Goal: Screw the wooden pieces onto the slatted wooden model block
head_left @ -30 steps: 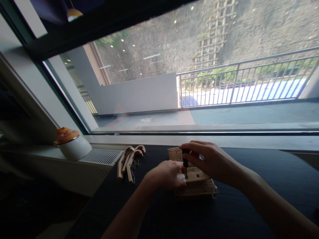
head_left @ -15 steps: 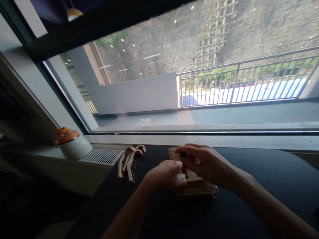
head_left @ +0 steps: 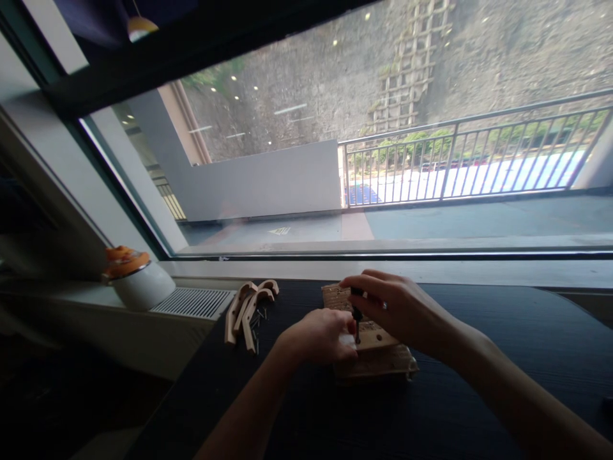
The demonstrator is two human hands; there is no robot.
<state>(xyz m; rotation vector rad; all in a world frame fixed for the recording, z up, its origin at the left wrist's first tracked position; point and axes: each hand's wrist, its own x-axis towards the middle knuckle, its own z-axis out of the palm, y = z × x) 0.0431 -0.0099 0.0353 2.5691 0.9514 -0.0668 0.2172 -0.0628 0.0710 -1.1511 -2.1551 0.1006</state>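
Observation:
My right hand [head_left: 390, 300] is closed around the dark handle of a screwdriver [head_left: 357, 314], held upright with its shaft pointing down. The shaft's lower end meets a hole near the left end of a pale wooden piece [head_left: 371, 340]; a second hole shows to the right. With fingers curled, my left hand [head_left: 322, 335] grips the left end of this piece, its thumb and forefinger close to the shaft. Underneath lies a brown block [head_left: 376, 364], seemingly wrapped in clear plastic, with a rough, textured upper part [head_left: 335, 295] showing behind my hands. Whether a screw sits under the tip is hidden.
Several curved wooden hooks [head_left: 246, 316] lie left on the dark table [head_left: 502, 358], with loose screws [head_left: 257, 326] beside them. On the sill stands a white container with an orange top [head_left: 138, 278], near a vent grille [head_left: 194, 302]. A window [head_left: 287, 191] rises behind the table.
My right hand has turned and shifted slightly on the screwdriver, so more of its shaft and the second hole show. My left hand stays nearly in place.

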